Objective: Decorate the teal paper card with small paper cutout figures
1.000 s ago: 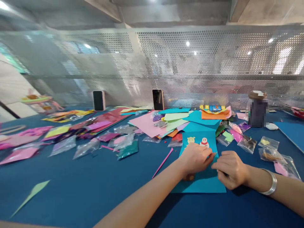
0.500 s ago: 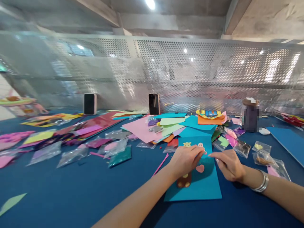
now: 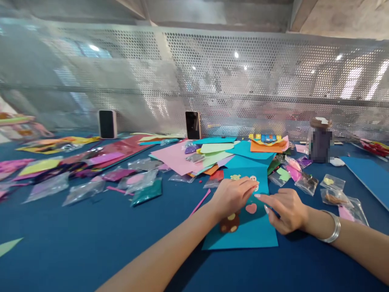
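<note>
A blue paper sheet [image 3: 243, 235] lies in front of me with cut-out shapes on it. Over its upper middle is my left hand [image 3: 231, 196], fingers bent and held together, tips beside a small white and pink figure [image 3: 253, 178]. Whatever those fingers may hold is hidden. From the right comes my right hand [image 3: 288, 209], open, index finger stretched toward the left fingertips and thumb apart, nothing visible in it. Between the hands and the sheet's lower part shows a pink heart [image 3: 251, 208]. A brown bear-like piece [image 3: 230, 223] is partly under my left wrist; a pale yellow animal head [image 3: 235, 177] is above.
Coloured paper sheets [image 3: 173, 159] and small plastic bags [image 3: 333, 198] spread across the blue table. Two phones [image 3: 193, 125] stand upright before a perforated metal screen [image 3: 212, 69]. A dark, blurred-out jar [image 3: 320, 142] stands back right. A pink strip [image 3: 200, 202] lies left of the sheet.
My right hand has moved left, bringing its index finger closer to the left fingertips, and its thumb has spread. The view has shifted slightly; the left hand stays over the sheet.
</note>
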`<state>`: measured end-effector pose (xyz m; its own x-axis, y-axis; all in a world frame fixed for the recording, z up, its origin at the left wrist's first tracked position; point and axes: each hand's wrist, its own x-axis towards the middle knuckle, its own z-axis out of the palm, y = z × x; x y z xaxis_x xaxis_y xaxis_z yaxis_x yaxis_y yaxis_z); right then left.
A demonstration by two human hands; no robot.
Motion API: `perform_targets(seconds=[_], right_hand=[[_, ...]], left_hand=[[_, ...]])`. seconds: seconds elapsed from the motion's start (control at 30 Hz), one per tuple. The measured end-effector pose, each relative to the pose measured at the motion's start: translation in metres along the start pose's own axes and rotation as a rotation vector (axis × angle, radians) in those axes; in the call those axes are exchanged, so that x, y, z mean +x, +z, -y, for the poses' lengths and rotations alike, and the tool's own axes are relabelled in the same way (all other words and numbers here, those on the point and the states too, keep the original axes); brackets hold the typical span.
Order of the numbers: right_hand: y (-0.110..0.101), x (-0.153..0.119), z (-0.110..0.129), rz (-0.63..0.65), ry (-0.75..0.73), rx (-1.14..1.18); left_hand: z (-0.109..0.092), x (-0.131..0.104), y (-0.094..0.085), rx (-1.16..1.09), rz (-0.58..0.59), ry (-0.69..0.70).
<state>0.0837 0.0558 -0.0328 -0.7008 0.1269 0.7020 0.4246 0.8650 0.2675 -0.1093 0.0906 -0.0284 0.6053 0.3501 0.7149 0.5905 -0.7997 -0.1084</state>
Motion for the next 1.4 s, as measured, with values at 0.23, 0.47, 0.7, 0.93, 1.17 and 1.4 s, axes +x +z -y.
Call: perform_targets(seconds=[0.23, 0.47, 0.7, 0.93, 1.17, 1.4], right_hand=[[-0.007, 0.004, 0.010, 0.047, -0.336, -0.142], [-0.005, 0.005, 0.013, 0.100, -0.222, -0.159], [0.005, 0.003, 0.011, 0.343, 0.266, -0.115], [0.001, 0.001, 0.005, 0.163, 0.147, 0.002], [0.005, 0.002, 0.004, 0.317, 0.203, 0.014], [0.005, 0.008, 0.003, 0.563, 0.354, 0.008]], left_hand=[[-0.002, 0.001, -0.003, 0.036, -0.036, -0.043], [-0.005, 0.004, -0.007, 0.065, 0.013, -0.025], [0.002, -0.002, -0.001, -0.027, -0.016, -0.048], [0.000, 0.001, -0.005, -0.067, -0.092, -0.038], [-0.005, 0.005, -0.013, -0.090, -0.147, 0.002], [-0.006, 0.005, -0.009, 0.027, -0.109, 0.024]])
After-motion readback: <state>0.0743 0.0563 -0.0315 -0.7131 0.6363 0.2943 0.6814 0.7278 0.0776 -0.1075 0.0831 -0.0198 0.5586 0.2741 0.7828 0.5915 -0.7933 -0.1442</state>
